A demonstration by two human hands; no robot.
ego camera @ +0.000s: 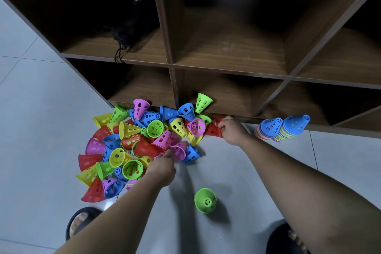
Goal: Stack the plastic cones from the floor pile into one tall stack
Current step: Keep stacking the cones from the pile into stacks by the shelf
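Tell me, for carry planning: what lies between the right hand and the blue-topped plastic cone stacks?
Head view: only bare floor tile between right hand and stacks.

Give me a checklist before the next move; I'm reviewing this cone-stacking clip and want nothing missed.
1. Left hand grips pink cone: ok.
2. Right hand grips red cone: ok.
3. Single stack: not ok; stack nearer the pile and farther stack stand side by side.
4. Stray green cone gathered: not ok; it lies apart from the pile.
5. Held cones free of nested extras: cannot tell.
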